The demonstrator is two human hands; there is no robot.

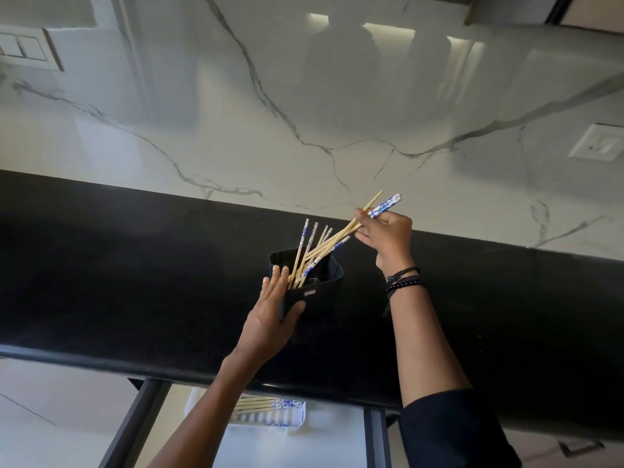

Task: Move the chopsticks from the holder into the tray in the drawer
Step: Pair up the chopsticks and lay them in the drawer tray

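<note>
From the head view, a black holder (315,282) stands on a shiny black desk (135,282). It sits near the middle, well back from the desk's front edge. Many chopsticks (305,255) stick up out of the holder. They are light wood with blue and white ends, and they lean toward 1 o'clock.

The left hand (270,312) comes in from 7 o'clock. Its fingers are spread and laid flat on the left wall of the holder, and the thumb (293,314) wraps the front wall.

The right hand (388,236) is at 2 o'clock from the holder, above it. It pinches a small bunch of chopsticks between the thumb and fingers. The low ends of that bunch are inside the holder, and the blue tops poke out past the hand. Dark bands (403,278) go around the right wrist.

At 6 o'clock, below the desk's front edge, a drawer (304,444) is open. A white tray (290,418) lies in it. A few more chopsticks (266,404) lie flat in the tray, blue ends toward 3 o'clock.

A white stone wall (304,113) with grey lines stands behind the desk
</note>
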